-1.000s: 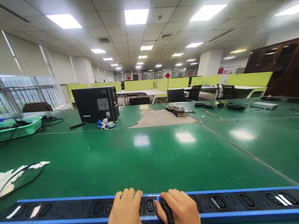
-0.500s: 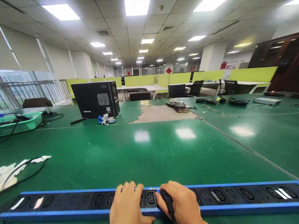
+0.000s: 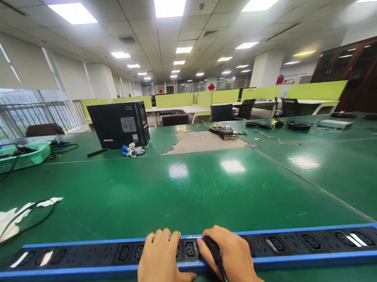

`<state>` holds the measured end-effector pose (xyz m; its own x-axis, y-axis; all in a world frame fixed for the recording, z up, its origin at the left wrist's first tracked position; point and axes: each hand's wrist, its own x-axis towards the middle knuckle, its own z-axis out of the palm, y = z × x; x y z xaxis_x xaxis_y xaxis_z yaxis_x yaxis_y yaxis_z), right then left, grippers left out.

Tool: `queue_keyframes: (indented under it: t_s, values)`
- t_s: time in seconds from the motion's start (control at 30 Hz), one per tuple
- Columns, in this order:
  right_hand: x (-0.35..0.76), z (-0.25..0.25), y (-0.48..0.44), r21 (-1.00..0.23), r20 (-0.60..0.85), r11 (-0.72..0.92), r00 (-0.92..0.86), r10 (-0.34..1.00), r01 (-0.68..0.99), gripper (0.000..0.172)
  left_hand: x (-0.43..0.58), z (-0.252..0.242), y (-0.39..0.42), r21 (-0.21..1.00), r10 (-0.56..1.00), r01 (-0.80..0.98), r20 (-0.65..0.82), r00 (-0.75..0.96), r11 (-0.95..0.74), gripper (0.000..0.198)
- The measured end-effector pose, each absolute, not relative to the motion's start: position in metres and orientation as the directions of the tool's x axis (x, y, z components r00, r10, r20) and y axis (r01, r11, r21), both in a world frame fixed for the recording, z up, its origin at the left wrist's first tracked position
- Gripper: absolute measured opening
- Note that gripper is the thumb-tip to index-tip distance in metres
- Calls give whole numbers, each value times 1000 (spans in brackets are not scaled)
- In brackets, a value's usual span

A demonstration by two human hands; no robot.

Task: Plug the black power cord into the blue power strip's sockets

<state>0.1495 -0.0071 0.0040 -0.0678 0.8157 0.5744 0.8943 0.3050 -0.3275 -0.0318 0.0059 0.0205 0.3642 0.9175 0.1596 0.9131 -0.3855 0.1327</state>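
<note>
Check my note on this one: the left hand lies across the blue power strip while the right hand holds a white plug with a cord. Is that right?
Not quite: the plug is black, not white, as the head view shows. The right hand does hold it, and the left hand lies across the blue power strip.

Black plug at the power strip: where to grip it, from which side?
Best by the thick body of the black plug, not its thin cord. I'd come from above and the right, as the right hand does: the body rises over the power strip, the cord trails toward the wearer, and the left hand occupies the strip further left.
</note>
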Motion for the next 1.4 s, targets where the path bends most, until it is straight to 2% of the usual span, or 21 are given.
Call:
queue_keyframes:
  t_s: [0.13, 0.3, 0.43, 1.07, 1.17, 1.27, 1.4]
  values:
    - [152, 6, -6, -412, 560, 308, -29, 828, 858, 23, -32, 22, 6, 140, 920, 913, 155, 361, -382, 66]
    - [155, 1, -11, -424, 635, 327, 19, 772, 845, 20, -33, 21, 6, 141, 912, 906, 164, 376, -399, 68]
    - [154, 2, -11, -449, 625, 283, 71, 778, 847, 20, -34, 20, 7, 139, 913, 908, 164, 374, -396, 67]
    - [150, 1, -10, -381, 639, 249, 60, 767, 890, 25, -35, 22, 6, 165, 911, 899, 163, 380, -405, 76]
    - [151, -2, -9, -397, 637, 258, 62, 768, 881, 27, -39, 22, 4, 226, 878, 855, 238, 415, -466, 81]
    - [154, -5, -11, -424, 646, 319, 36, 763, 847, 30, -40, 20, -1, 278, 812, 772, 327, 483, -571, 73]
    - [160, -1, -20, -447, 678, 505, -88, 729, 738, 24, -27, 13, -9, 316, 666, 588, 413, 622, -745, 59]
